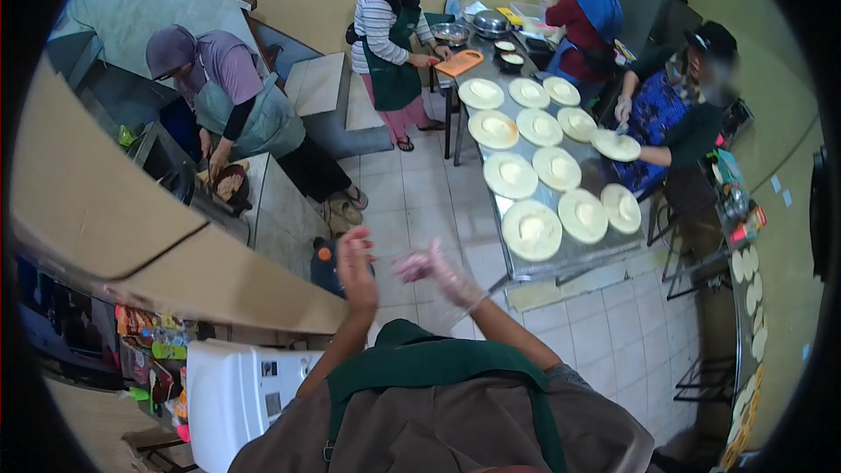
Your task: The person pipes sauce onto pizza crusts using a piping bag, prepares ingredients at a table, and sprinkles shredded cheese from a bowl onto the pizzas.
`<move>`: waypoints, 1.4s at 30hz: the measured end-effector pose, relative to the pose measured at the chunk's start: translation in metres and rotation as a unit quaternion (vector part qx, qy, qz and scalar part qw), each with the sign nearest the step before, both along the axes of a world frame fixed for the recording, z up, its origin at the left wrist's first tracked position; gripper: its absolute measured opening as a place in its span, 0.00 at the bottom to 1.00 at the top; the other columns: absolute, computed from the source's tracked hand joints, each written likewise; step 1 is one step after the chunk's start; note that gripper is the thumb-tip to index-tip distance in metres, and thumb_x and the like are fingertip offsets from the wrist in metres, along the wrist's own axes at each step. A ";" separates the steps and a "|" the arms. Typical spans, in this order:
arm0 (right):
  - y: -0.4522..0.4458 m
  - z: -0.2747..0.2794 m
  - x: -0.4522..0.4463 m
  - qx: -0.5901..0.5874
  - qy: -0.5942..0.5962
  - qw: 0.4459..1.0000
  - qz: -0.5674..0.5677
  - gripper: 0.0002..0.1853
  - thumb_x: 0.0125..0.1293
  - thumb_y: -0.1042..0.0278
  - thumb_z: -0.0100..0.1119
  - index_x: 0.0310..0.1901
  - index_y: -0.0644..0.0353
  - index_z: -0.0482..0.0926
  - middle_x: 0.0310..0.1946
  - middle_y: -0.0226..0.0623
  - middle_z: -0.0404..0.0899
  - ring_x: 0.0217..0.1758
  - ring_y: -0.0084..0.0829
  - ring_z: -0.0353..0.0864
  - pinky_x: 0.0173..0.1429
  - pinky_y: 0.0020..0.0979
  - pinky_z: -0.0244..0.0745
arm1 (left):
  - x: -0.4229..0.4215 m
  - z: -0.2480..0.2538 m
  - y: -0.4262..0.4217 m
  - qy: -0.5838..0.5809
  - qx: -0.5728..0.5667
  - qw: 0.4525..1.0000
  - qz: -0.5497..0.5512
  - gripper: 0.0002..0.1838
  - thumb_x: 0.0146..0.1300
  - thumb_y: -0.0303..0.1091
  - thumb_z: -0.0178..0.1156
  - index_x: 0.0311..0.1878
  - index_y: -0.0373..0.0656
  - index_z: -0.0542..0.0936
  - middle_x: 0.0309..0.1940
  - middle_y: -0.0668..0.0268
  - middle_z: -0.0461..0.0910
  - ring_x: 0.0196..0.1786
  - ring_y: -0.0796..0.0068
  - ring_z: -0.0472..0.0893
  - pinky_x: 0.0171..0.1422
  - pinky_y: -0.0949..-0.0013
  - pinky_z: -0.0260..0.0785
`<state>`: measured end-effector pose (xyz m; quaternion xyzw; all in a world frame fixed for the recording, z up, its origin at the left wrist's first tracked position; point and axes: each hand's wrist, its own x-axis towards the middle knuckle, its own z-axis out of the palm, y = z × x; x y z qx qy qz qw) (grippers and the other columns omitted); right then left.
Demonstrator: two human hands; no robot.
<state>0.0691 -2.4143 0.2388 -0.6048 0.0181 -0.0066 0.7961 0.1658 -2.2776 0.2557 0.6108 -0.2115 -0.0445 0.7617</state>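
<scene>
My left hand (356,264) is bare and raised in front of my green apron, its fingers stretched upward with nothing in them. To its right, my right hand (434,271) wears a thin clear plastic glove. Its fingers are apart and point toward the left hand, and it holds nothing. The two hands are close together but do not touch. Beyond them to the right, a metal table (569,271) bears several flat round dough sheets (532,230), each with a paler mound or smaller round on top.
A co-worker (674,114) at the table's right holds one round. Two people (392,44) (596,17) are at its far end, near an orange board (460,62). Another person (228,88) works over a pan (230,186) at the left. A white appliance (219,403) stands at lower left.
</scene>
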 end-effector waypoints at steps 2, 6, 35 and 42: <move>-0.009 0.011 0.046 -0.026 -0.017 0.996 0.082 0.44 0.63 0.29 0.14 0.52 0.59 0.73 0.44 0.35 0.76 0.36 0.24 0.72 0.50 0.30 0.68 | 0.047 0.006 -0.018 0.047 0.003 0.998 0.052 0.18 0.70 0.44 0.40 0.50 0.42 0.72 0.45 0.68 0.73 0.43 0.80 0.71 0.44 0.75 0.63; -0.062 -0.004 0.136 -0.026 0.029 0.988 0.146 0.40 0.64 0.29 0.20 0.68 0.52 0.48 0.43 0.37 0.77 0.25 0.23 0.69 0.41 0.31 0.72 | 0.129 -0.023 -0.073 0.064 -0.031 0.996 0.055 0.19 0.70 0.46 0.39 0.52 0.42 0.71 0.45 0.67 0.73 0.43 0.79 0.71 0.45 0.74 0.63; -0.979 -0.297 0.553 0.041 0.272 0.698 -0.661 0.18 0.56 0.63 0.55 0.45 0.67 0.74 0.41 0.46 0.77 0.37 0.38 0.79 0.37 0.36 0.73 | 0.603 -0.175 -0.448 0.251 0.292 0.917 -0.106 0.12 0.65 0.36 0.54 0.49 0.43 0.72 0.40 0.65 0.79 0.30 0.82 0.76 0.30 0.80 0.65; -1.011 -0.295 0.566 -0.394 0.509 0.585 -0.493 0.23 0.51 0.54 0.63 0.44 0.64 0.78 0.44 0.47 0.78 0.47 0.41 0.77 0.52 0.36 0.72 | 0.656 -0.200 -0.479 0.249 0.328 0.902 -0.132 0.12 0.65 0.36 0.55 0.49 0.43 0.72 0.39 0.64 0.79 0.29 0.81 0.77 0.27 0.80 0.64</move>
